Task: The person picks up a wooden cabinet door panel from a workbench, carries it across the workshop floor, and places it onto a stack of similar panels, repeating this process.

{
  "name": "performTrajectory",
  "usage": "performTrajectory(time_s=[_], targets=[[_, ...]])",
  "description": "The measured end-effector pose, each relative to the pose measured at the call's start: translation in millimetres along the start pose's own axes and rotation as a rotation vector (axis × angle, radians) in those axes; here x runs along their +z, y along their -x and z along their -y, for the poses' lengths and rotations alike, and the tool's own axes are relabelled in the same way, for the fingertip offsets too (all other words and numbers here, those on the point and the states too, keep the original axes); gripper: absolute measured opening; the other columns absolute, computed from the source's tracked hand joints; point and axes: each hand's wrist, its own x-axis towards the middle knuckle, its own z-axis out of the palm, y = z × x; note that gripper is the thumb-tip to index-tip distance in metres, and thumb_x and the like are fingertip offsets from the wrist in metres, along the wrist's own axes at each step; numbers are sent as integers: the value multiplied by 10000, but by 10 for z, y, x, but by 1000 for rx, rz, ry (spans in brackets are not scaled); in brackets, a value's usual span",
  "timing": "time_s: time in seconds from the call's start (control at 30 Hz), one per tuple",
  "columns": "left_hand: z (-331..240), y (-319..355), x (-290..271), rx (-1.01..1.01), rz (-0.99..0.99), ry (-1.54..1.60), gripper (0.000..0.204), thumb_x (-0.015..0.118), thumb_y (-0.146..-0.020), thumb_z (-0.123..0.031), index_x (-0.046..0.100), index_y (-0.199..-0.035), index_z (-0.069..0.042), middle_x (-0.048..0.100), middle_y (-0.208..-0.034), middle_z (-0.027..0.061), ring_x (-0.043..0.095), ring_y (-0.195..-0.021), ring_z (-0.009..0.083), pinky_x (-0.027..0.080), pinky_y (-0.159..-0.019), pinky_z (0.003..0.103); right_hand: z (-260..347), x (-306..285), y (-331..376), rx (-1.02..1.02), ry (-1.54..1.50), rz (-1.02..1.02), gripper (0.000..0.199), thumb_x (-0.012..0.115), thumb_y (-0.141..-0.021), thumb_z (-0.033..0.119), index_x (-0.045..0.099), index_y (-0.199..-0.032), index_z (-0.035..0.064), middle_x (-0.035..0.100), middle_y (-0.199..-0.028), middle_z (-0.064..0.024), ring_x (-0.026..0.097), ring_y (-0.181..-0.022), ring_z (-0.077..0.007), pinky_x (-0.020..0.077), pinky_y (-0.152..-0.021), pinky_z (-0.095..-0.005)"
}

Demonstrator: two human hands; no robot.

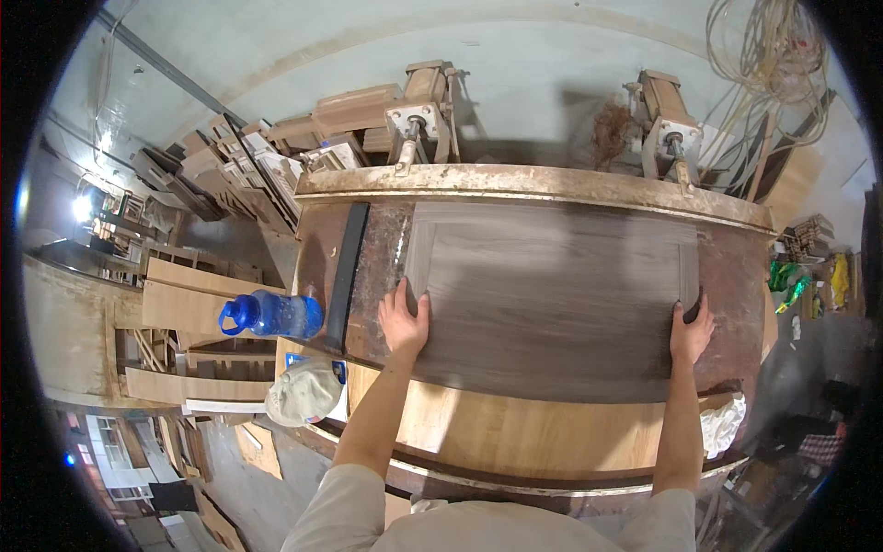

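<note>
A grey-brown wood-grain panel lies flat on the worn metal bench. Narrow frame strips run along its left and right ends. My left hand grips the panel's left edge, with the thumb over the strip and the fingers along the outside. At the opposite edge, my right hand holds the panel in the same way, and its fingertips are partly hidden. A long dark bar rests on the bench to the left of the panel, apart from my left hand. Below the panel's near edge shows a light wooden board.
A rusty beam with two clamp cylinders crosses behind the panel. A blue water bottle lies on its side at left, near a pale cap. White crumpled material sits at the near right corner. Wood offcuts lean against the wall.
</note>
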Motion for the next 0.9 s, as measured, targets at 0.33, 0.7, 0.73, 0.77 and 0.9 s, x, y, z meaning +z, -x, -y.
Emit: performTrajectory(time_s=[0.33, 0.7, 0.73, 0.77, 0.9], targets=[[27, -395, -181, -472, 325, 364, 568, 624, -911, -414, 606, -1330, -32, 642, -1303, 183, 569, -1248, 303, 398, -1071, 363, -217, 26, -351, -4, -95, 120, 689, 788, -752, 344, 598, -1302, -25, 626, -1198, -263, 584, -1177, -422, 441, -1039, -475], [382, 27, -1307, -777, 183, 1269, 367, 563, -996, -415, 600, -1131, -76, 627, -960, 23, 523, -748, 100, 429, -653, 274, -634, -1227, 195, 110, -1089, 47, 404, 704, -932, 253, 592, -1250, 29, 586, -1175, -58, 524, -1092, -169, 406, -957, -306], [332, 145, -1420, -747, 139, 1255, 348, 547, -1005, -407, 595, -1122, -82, 624, -951, 28, 545, -770, 107, 449, -672, 294, -663, -1394, 332, 108, -1087, 31, 404, 704, -932, 253, 592, -1250, 29, 586, -1175, -58, 524, -1092, -169, 406, -957, -306], [304, 272, -1513, -716, 98, 1240, 330, 531, -1015, -398, 589, -1113, -88, 621, -943, 33, 566, -791, 114, 469, -690, 314, -673, -1555, 523, 182, -1151, 58, 463, 659, -954, 353, 576, -1285, 39, 576, -1218, -46, 516, -1146, -183, 390, -1004, -338], [568, 750, -1785, -724, 292, 1078, 338, 488, -1032, -393, 595, -1147, -95, 642, -940, 47, 607, -874, 137, 514, -763, 370, -1018, -1978, 1215, 359, -1292, 79, 655, 515, -992, 564, 475, -1443, 92, 519, -1388, -77, 481, -1284, -251, 346, -1095, -457]])
